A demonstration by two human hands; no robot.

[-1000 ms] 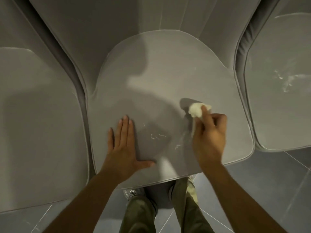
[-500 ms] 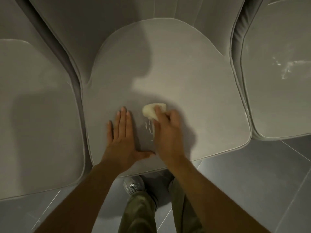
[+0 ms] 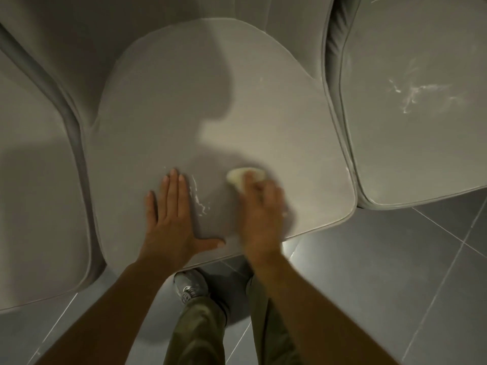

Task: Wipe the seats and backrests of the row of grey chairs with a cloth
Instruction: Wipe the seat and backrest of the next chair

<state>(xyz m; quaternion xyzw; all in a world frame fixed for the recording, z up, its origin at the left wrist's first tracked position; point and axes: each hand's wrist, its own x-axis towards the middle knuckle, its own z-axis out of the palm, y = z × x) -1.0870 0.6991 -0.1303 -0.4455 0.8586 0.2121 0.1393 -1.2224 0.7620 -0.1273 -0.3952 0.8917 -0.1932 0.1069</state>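
The right hand (image 3: 259, 209) grips a small pale cloth (image 3: 243, 177), with the fingers curled over it and pressing it onto the middle seat (image 3: 184, 114) near the front edge. The hand is motion-blurred, so exact finger placement cannot be read. The left hand (image 3: 171, 214) lies flat on the same seat, fingers straight and thumb spread — it holds nothing and appears to brace the body.

Key relation: a white streak (image 3: 199, 198) lies between the two hands, to the left of the cloth and just beside the left index finger. Its long axis runs roughly front to back. The left hand is nearer to it, but the cloth hand does the work. The next stroke likely needs to travel leftward across the streak, either stopping short of the left hand or after that hand lifts clear.

The neighbouring seat (image 3: 421, 154) on the right carries white marks (image 3: 411, 96) — judged not yet wiped. The backrest (image 3: 131, 30) of the middle chair is in shadow, so its condition cannot be judged.
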